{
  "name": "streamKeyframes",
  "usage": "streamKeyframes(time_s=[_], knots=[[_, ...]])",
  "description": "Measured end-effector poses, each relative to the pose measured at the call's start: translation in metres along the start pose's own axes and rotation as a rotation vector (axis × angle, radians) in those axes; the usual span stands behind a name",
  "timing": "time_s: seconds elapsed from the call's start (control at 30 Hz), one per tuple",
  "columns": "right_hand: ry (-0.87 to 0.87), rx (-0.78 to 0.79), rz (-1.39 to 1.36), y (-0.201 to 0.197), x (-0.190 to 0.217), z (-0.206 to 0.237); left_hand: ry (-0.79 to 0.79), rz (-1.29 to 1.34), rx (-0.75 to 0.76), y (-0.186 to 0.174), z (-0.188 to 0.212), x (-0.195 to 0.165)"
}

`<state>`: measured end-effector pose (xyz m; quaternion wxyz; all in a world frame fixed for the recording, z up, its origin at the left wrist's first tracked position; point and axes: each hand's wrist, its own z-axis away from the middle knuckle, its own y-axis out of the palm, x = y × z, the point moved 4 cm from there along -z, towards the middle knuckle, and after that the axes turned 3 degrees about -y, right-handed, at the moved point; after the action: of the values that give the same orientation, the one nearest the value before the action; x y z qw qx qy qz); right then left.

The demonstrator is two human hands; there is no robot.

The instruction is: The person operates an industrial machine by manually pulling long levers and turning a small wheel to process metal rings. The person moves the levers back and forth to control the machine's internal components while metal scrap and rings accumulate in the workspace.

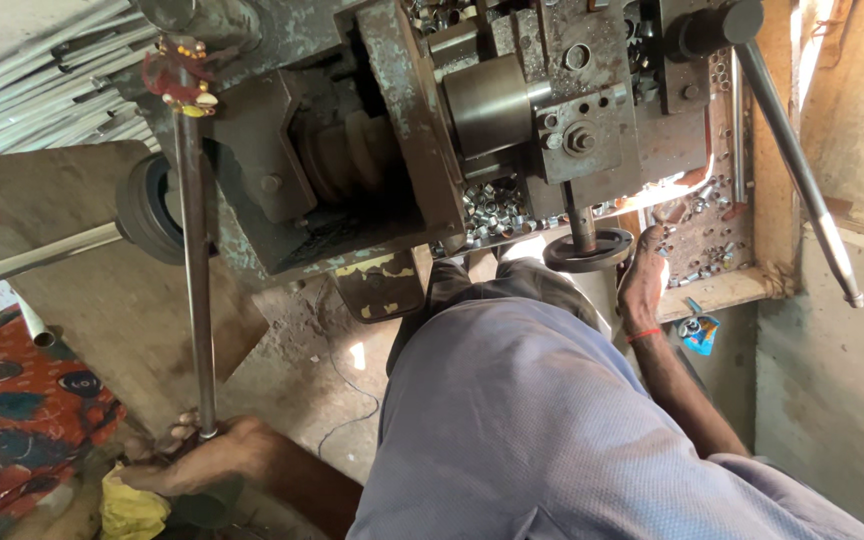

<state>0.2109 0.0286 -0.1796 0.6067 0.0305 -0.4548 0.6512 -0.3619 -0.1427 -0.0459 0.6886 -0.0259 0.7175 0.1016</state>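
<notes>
My left hand [214, 458] is at the lower left, closed around the bottom end of a long thin steel rod [195, 260]. The rod runs up to a red fitting [180, 75] on the grey-green machine [372, 130]. My right hand [642, 282], with a red thread at the wrist, reaches out at the right. It grips the right rim of a small black handwheel [582, 253] under the machine's tool head [582, 125]. My blue-grey shirt [522, 420] fills the lower middle and hides what lies beneath it.
Several small metal rings [492, 210] lie in the machine bed and on the red tray [712, 240] by my right hand. A long lever [797, 165] slants down at the right. Steel tubes [42, 80] are stacked at the upper left, and a yellow cloth [132, 512] lies by patterned fabric [22, 400].
</notes>
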Motion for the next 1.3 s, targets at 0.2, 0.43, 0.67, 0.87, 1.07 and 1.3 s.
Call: streamKeyframes(time_s=[0.2, 0.43, 0.67, 0.87, 1.07, 1.3], knots=[[-0.006, 0.049, 0.005, 0.006, 0.0, -0.001, 0.009, -0.026, 0.025, -0.001, 0.003, -0.001], [-0.054, 0.064, -0.106, -0.008, 0.015, 0.012, 0.036, -0.022, 0.045, 0.0, 0.002, -0.002], [-0.153, 0.527, 0.421, 0.053, -0.001, 0.032, -0.027, 0.067, 0.008, 0.002, 0.001, 0.003], [-0.313, 0.52, 0.127, 0.028, 0.005, -0.005, -0.055, 0.039, 0.007, -0.004, -0.002, 0.004], [-0.072, 0.927, 0.404, 0.013, 0.007, 0.026, -0.048, 0.081, 0.038, -0.008, -0.003, 0.008], [-0.373, 0.759, 1.133, 0.039, 0.023, -0.016, -0.11, 0.043, -0.005, -0.022, 0.018, 0.012]])
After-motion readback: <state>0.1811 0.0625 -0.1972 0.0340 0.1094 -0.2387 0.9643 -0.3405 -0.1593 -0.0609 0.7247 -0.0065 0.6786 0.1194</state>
